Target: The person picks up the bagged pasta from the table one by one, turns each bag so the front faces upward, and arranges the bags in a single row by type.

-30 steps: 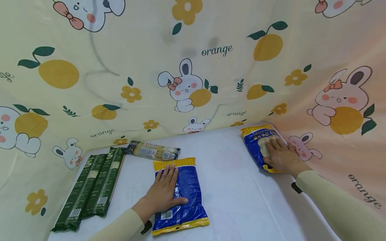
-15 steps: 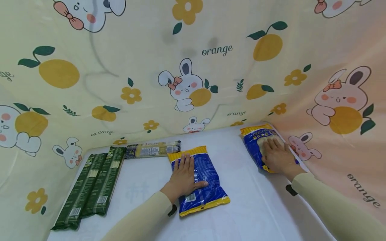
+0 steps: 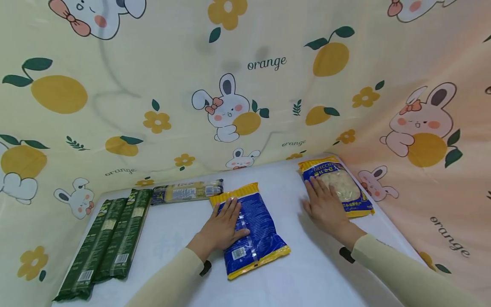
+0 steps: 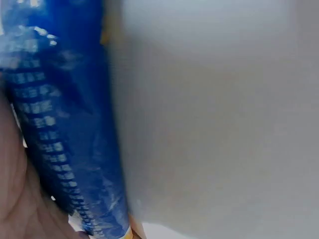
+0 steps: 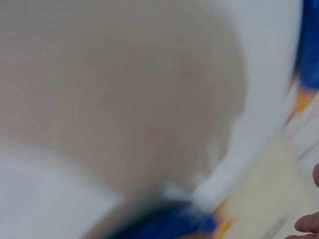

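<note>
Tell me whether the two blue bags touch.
Apart: in the head view, a strip of white table shows between the middle blue bag and the right blue bag.

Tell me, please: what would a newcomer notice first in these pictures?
Probably the rabbit-patterned backdrop, rising behind the white table. Then the nearer blue bag, under the left hand, and the farther blue bag towards the far right, the right hand at its left edge.
</note>
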Available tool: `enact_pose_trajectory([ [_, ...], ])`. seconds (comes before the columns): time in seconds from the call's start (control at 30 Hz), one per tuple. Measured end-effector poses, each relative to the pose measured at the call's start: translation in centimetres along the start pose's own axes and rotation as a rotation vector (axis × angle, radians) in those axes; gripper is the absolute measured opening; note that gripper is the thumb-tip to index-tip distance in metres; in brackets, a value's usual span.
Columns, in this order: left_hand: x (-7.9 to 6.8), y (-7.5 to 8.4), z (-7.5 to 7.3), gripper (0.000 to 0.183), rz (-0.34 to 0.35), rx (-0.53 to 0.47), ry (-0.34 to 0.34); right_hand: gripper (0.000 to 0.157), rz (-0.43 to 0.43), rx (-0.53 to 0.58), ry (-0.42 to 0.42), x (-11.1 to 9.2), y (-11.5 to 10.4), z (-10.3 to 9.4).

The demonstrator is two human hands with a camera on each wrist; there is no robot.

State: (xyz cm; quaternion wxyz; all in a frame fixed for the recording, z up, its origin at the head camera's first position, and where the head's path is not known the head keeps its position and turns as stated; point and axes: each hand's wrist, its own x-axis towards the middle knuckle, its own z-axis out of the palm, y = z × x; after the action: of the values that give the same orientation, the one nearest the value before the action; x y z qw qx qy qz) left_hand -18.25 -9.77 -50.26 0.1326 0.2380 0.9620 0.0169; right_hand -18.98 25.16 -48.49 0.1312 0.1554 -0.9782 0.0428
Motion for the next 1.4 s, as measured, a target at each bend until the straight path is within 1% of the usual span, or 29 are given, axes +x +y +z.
enact_pose_trajectory([
  [0.03, -0.2, -0.2, 0.0, 0.095, 0.008, 0.005, -0.003, 0.063, -0.04, 0.006, 0.024, -0.3, -1.3, 0.2],
  [0.07, -0.2, -0.4, 0.1, 0.096, 0.013, 0.004, -0.002, 0.064, -0.075, 0.013, 0.027, -0.8, -2.6, 0.3],
  [0.13, -0.2, -0.6, 0.2, 0.097, 0.016, 0.005, 0.004, 0.067, -0.133, 0.03, 0.012, -1.6, -5.2, 0.5],
  [0.17, -0.2, -0.6, 0.2, 0.098, 0.015, 0.006, 0.006, 0.069, -0.158, 0.041, -0.02, -2.0, -6.5, 0.5],
  [0.23, -0.2, -0.5, 0.3, 0.099, 0.006, 0.014, 0.016, 0.072, -0.176, 0.051, -0.118, -2.6, -8.8, 0.7],
  [0.33, -0.2, -0.6, 0.7, 0.1, 0.0, 0.017, 0.033, 0.078, -0.196, 0.076, -0.246, -2.9, -11.3, 1.2],
  [0.37, -0.3, -0.7, 0.8, 0.101, 0.001, 0.016, 0.035, 0.08, -0.198, 0.082, -0.284, -2.8, -11.9, 1.5],
  [0.43, -0.3, -0.8, 0.9, 0.102, 0.006, 0.01, 0.039, 0.084, -0.212, 0.091, -0.318, -2.8, -12.5, 2.2],
  [0.57, -0.5, -0.7, 0.5, 0.102, 0.022, 0.02, 0.037, 0.089, -0.225, 0.09, -0.373, -3.0, -12.7, 3.0],
  [0.67, -0.5, -0.4, -0.1, 0.102, 0.017, 0.045, 0.024, 0.09, -0.226, 0.072, -0.393, -3.3, -12.8, 3.0],
  [0.73, -0.4, -0.2, -0.6, 0.1, 0.008, 0.076, 0.018, 0.088, -0.226, 0.051, -0.384, -3.4, -12.9, 2.9],
  [0.8, -0.1, -0.1, -1.1, 0.094, -0.001, 0.104, 0.031, 0.086, -0.232, 0.006, -0.368, -3.6, -12.9, 2.6],
  [0.87, 0.4, -0.2, -1.8, 0.084, -0.007, 0.128, 0.071, 0.084, -0.243, -0.044, -0.349, -3.9, -12.9, 2.4],
  [0.93, 1.2, -0.3, -2.5, 0.071, -0.001, 0.147, 0.133, 0.08, -0.268, -0.086, -0.311, -4.2, -12.7, 2.2],
  [1.0, 2.2, -0.5, -3.1, 0.057, 0.017, 0.165, 0.199, 0.074, -0.309, -0.116, -0.237, -4.7, -12.4, 2.0],
  [1.07, 3.4, -0.6, -3.6, 0.045, 0.052, 0.179, 0.264, 0.067, -0.355, -0.125, -0.132, -5.1, -12.1, 1.9],
  [1.13, 4.6, -0.8, -3.9, 0.037, 0.099, 0.194, 0.321, 0.059, -0.397, -0.135, -0.022, -5.4, -11.7, 1.9],
  [1.2, 5.8, -0.9, -4.3, 0.033, 0.15, 0.215, 0.36, 0.051, -0.423, -0.138, 0.052, -5.6, -11.5, 1.9],
  [1.23, 6.4, -0.9, -4.4, 0.032, 0.174, 0.227, 0.375, 0.047, -0.428, -0.14, 0.071, -5.7, -11.4, 1.9],
  [1.3, 7.5, -1.0, -4.6, 0.031, 0.21, 0.267, 0.395, 0.041, -0.429, -0.145, 0.078, -5.9, -11.2, 2.0],
  [1.4, 8.9, -1.1, -4.7, 0.031, 0.223, 0.339, 0.402, 0.038, -0.412, -0.145, 0.055, -6.1, -11.2, 2.2],
])
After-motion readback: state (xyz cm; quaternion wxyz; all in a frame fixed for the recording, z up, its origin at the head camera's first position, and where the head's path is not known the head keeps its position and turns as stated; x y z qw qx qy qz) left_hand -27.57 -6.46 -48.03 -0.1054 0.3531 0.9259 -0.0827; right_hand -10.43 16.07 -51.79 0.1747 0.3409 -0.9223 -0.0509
